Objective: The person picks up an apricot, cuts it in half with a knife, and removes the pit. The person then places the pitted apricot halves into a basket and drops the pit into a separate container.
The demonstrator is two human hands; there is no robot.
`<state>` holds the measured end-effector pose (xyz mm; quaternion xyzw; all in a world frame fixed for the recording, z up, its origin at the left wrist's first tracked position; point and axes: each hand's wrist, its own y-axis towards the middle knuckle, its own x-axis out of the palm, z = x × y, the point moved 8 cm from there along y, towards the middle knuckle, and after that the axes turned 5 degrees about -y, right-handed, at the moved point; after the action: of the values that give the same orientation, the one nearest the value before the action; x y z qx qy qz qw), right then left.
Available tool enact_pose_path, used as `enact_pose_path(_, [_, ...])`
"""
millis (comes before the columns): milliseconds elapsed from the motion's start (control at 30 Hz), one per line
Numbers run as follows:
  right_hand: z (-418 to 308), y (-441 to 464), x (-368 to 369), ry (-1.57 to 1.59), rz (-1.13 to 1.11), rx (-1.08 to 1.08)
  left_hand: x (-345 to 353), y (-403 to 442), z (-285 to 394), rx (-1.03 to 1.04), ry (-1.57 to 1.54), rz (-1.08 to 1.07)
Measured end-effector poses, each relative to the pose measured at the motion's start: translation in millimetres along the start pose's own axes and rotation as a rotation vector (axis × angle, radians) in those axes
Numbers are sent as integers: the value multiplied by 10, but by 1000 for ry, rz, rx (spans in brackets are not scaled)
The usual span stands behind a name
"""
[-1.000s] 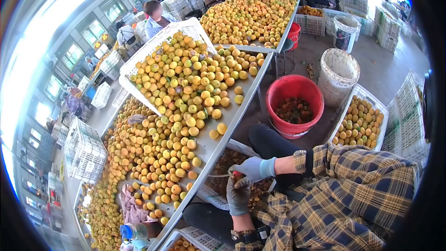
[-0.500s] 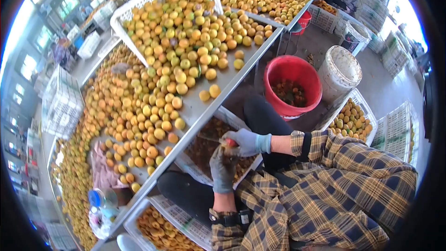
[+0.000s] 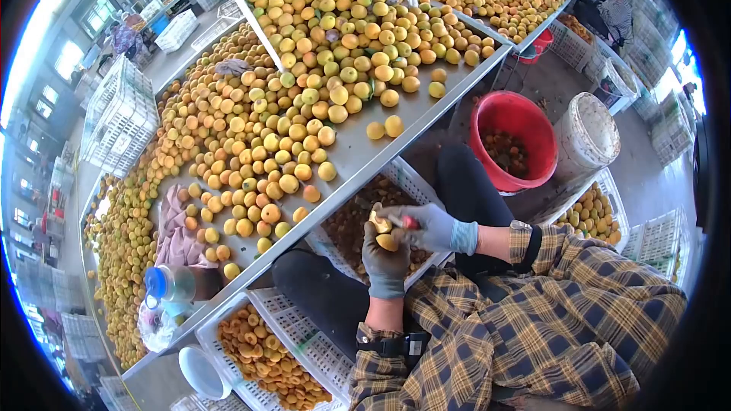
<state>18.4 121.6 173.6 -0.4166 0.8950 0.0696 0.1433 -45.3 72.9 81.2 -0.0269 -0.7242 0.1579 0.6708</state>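
Note:
My left hand (image 3: 383, 260), in a grey glove, grips a split apricot (image 3: 380, 221), whose pale cut face shows at the fingertips. A rounded orange part of the fruit (image 3: 388, 243) sits lower, between both hands. My right hand (image 3: 432, 228), gloved in grey with a blue cuff, is closed around a small knife with a red handle (image 3: 411, 223); its blade is hard to make out. Below the hands stands a white crate (image 3: 415, 176) with dark brown scraps in it. Another crate (image 3: 293, 322) by my left knee holds opened orange fruit halves (image 3: 263, 358).
Whole apricots (image 3: 259, 137) cover the metal table (image 3: 354, 164), some spilling from a tipped white crate (image 3: 259, 19). A red bucket (image 3: 487, 118) and a white bucket (image 3: 586, 133) stand right. A blue-capped jar (image 3: 171, 283) and pink cloth (image 3: 179, 228) lie near the table edge. Other people sit farther off.
My hands have gone from pressed together to slightly apart, and the fruit's cut face and the red handle now show clearly. The whole view has shifted.

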Motion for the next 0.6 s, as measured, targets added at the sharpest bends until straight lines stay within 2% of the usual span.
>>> enact_pose_path(33, [-15, 34, -70, 166, 84, -52, -21, 5, 11, -3, -3, 0])
enact_pose_path(100, [-117, 121, -270, 294, 164, 129, -19, -2, -47, -112, 47, -73])
enact_pose_path(133, [-195, 201, -376, 153, 214, -1, 21, -21, -70, -99, 74, 31])
enact_pose_path(167, [-275, 236, -459, 6, 261, -130, 22, -6, -92, -111, 76, 28])
enact_pose_path(200, [-316, 218, -515, 1, 269, -130, 36, 3, -89, -103, 99, -2])
enact_pose_path(267, [-173, 189, -478, 445, 146, 179, 110, -5, -77, -66, 154, -7])
enact_pose_path(300, [-178, 186, -511, 438, 147, 183, 117, -13, -89, -68, 147, -9])
enact_pose_path(367, [-385, 205, -542, 542, 85, 4, 158, -44, -96, -62, 254, -46])
enact_pose_path(500, [-575, 237, -581, 570, -13, -38, 213, -97, -218, -131, 381, -84])
enact_pose_path(533, [-595, 236, -560, 519, -64, -2, 210, -90, -311, -240, 263, -84])
enact_pose_path(600, [-571, 263, -497, 421, -47, 5, 259, -131, -389, -233, 286, -69])
